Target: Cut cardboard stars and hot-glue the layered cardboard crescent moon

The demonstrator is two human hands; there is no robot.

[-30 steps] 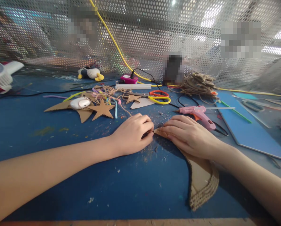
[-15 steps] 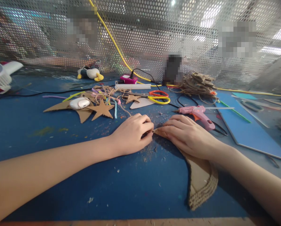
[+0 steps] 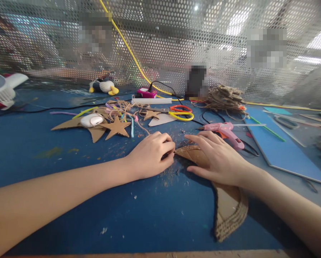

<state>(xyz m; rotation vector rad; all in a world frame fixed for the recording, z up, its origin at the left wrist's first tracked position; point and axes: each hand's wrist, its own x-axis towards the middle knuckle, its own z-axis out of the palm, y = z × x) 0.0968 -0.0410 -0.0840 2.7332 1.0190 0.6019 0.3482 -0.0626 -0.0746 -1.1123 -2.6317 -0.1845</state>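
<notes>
A curved, crescent-like cardboard piece point(image 3: 227, 200) lies on the blue table, with rows of twine along its outer edge. My left hand point(image 3: 153, 156) is closed in a pinch at its pointed left end; the fingertips hide what exactly is between them. Over the middle of the crescent rests my right hand point(image 3: 216, 157), fingers spread and thumb apart, covering part of the cardboard. A strand of twine point(image 3: 143, 128) runs from a tangle behind to my left hand. Beyond my right hand lies a pink glue gun point(image 3: 225, 130) with a glue stick in its back.
Cardboard stars point(image 3: 116, 127), a white case point(image 3: 91, 120) and scissors with red and yellow handles point(image 3: 182, 113) lie behind my hands. To the right are a blue board point(image 3: 286, 150) and a twine bundle point(image 3: 226, 96). A perforated metal screen point(image 3: 160, 43) stands behind.
My right hand's fingers have lifted and spread from the crescent's upper edge, uncovering the twine rows there. My left hand stays at the pointed end.
</notes>
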